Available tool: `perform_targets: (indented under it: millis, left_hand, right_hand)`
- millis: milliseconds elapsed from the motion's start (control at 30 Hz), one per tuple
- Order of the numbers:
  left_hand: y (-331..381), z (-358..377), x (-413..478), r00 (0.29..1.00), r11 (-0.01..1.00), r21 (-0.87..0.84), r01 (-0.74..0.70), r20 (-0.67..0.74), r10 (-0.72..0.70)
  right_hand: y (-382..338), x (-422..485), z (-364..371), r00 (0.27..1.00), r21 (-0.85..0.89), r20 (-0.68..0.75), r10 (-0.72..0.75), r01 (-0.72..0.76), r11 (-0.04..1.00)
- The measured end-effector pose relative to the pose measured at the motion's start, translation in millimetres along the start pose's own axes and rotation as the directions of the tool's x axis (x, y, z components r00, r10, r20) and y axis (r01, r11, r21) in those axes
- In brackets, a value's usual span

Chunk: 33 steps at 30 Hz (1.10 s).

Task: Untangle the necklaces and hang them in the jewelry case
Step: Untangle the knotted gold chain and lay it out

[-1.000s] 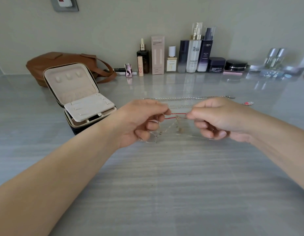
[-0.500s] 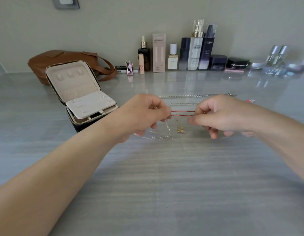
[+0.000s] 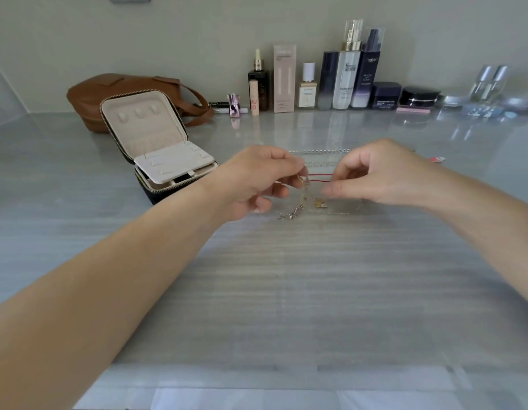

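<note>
A thin red cord necklace (image 3: 319, 178) is stretched between my two hands above the grey table. My left hand (image 3: 257, 179) pinches its left end, where a fine gold chain (image 3: 304, 194) hangs down. My right hand (image 3: 375, 176) pinches the right end. A small gold pendant (image 3: 319, 204) and silver clasps (image 3: 291, 214) lie on the table just below. Two silver chains (image 3: 319, 151) lie stretched out just behind my hands. The jewelry case (image 3: 156, 149) stands open to the left, its cream lid upright with hooks inside.
A brown leather bag (image 3: 109, 93) lies behind the case. Several cosmetic bottles and jars (image 3: 342, 75) line the wall at the back. Glass items (image 3: 490, 84) sit at the far right. A small red-and-white tag (image 3: 437, 159) lies beyond my right wrist.
My hands have drawn slightly apart, so more of the red cord shows between them. The gold pendant and silver clasps have dropped onto the table below.
</note>
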<state>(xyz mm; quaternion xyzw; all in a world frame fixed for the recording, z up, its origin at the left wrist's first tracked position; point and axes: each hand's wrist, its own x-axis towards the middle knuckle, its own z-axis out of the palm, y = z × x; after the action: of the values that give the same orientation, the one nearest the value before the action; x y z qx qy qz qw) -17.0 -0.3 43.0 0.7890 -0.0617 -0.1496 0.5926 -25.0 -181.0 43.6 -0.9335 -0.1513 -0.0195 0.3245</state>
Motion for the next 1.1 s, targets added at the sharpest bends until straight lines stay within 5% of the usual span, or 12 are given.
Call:
perform_targets:
  millis: [133,367,533,633,733,900,1100]
  left_hand:
    - [1.9,-1.3,2.0,1.000,0.992,-0.127,0.020,-0.017,-0.022]
    - [1.9,-1.0,5.4,0.986,0.883,-0.440,0.164,0.083,-0.142]
    - [3.8,-2.3,5.7,0.975,0.768,-0.602,0.220,0.112,-0.192]
    - [4.9,-4.5,6.3,0.976,0.724,-0.656,0.213,0.112,-0.186]
    - [6.7,-5.8,5.0,0.976,0.693,-0.687,0.216,0.142,-0.163]
    - [8.6,-10.3,4.9,0.976,0.641,-0.736,0.216,0.141,-0.168]
    - [6.2,-9.5,7.1,0.979,0.738,-0.649,0.182,0.054,-0.195]
  right_hand:
    - [-12.6,-5.4,10.9,0.983,0.138,-0.023,-0.181,0.182,0.974]
    - [-11.7,-3.0,42.2,0.985,-0.091,-0.061,-0.162,0.156,0.984]
    - [-7.4,-1.6,41.6,0.966,-0.004,-0.176,-0.187,0.189,0.982]
    - [-9.4,-4.6,42.4,0.965,0.052,-0.136,-0.222,0.231,0.972]
    - [-11.5,-5.0,49.9,0.965,-0.119,-0.032,-0.261,0.256,0.959]
    - [-12.0,-4.2,44.1,0.964,-0.154,-0.108,-0.241,0.224,0.962]
    - [-12.4,-1.1,24.8,0.975,0.216,-0.192,-0.107,0.149,0.965]
